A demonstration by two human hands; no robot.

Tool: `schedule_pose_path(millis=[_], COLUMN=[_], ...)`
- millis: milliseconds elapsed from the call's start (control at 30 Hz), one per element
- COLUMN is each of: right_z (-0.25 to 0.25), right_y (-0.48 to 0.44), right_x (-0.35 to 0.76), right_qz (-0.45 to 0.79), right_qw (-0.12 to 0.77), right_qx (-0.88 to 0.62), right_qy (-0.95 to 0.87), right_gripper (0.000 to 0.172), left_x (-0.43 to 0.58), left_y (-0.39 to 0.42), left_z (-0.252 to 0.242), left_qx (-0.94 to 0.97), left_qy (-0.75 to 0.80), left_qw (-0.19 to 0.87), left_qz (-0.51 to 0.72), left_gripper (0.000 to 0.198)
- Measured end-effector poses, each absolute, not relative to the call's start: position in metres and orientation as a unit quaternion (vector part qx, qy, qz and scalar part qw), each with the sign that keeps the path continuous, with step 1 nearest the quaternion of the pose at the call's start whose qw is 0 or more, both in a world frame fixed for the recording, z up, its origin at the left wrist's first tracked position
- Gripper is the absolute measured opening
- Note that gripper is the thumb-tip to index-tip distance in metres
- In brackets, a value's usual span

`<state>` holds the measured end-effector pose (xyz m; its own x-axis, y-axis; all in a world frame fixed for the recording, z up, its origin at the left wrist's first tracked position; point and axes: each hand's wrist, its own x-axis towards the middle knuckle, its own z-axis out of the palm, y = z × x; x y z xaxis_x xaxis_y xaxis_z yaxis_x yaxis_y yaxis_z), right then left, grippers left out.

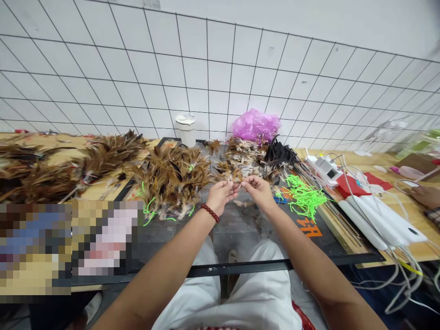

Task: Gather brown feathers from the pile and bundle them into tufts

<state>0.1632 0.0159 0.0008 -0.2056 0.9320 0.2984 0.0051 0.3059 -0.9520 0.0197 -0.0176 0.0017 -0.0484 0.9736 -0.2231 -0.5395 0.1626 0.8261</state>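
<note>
Counter (392, 160) spreads beneath the grip of the left hand (219, 197) and right hand (260, 191), bearing heaped brown feathers (175, 176) to their left, paler feathers (240, 156) just beyond and green strings (305, 197) to their right. Both hands narrow to a pinch, fingertips close together; what they hold is too small to tell.

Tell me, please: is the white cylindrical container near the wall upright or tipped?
Upright: the white cylindrical container has its round top facing up.
</note>
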Motion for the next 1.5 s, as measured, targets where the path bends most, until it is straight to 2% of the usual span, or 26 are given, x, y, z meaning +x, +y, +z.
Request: schedule_pose_path(millis=[467,667,767,867,933,1000,1200,1333,1400,1500], right_z=[-0.006,-0.008,-0.002,0.004,0.005,0.005,0.001,0.005,0.007,0.006], right_y=[0.013,0.017,0.019,0.019,0.018,0.017,0.017,0.017,0.017,0.017], right_x=[0.158,0.159,0.163,0.168,0.170,0.170,0.169,0.171,0.173,0.174], right_qz=[0.476,0.413,0.443,0.517,0.578,0.615,0.607,0.592,0.544,0.407], right_qw=[0.496,0.494,0.518,0.469,0.403,0.376,0.415,0.411,0.424,0.442], right_qx=[-0.367,-0.374,-0.401,-0.403,-0.376,-0.360,-0.380,-0.370,-0.355,-0.344], right_qy=[-0.627,-0.668,-0.613,-0.593,-0.601,-0.593,-0.561,-0.586,-0.631,-0.721], right_gripper=[0.027,0.022,0.033,0.040,0.039,0.036,0.031,0.029,0.040,0.076], left_x=[0.024,0.024,0.024,0.023,0.022,0.021,0.024,0.025,0.025,0.024], left_y=[-0.021,-0.021,-0.022,-0.022,-0.022,-0.023,-0.026,-0.024,-0.022,-0.021], left_z=[0.005,0.004,0.005,0.005,0.005,0.005,0.006,0.004,0.002,0.000], left_qx=[0.289,0.312,0.297,0.288,0.308,0.335,0.356,0.334,0.294,0.253], left_qy=[0.440,0.446,0.440,0.432,0.424,0.418,0.380,0.387,0.378,0.359], left_qw=[0.664,0.670,0.659,0.653,0.673,0.697,0.748,0.743,0.733,0.728], left_qz=[0.531,0.505,0.533,0.552,0.522,0.477,0.411,0.432,0.484,0.527], left_gripper=[0.015,0.009,0.009,0.011,0.012,0.013,0.020,0.013,0.008,0.006])
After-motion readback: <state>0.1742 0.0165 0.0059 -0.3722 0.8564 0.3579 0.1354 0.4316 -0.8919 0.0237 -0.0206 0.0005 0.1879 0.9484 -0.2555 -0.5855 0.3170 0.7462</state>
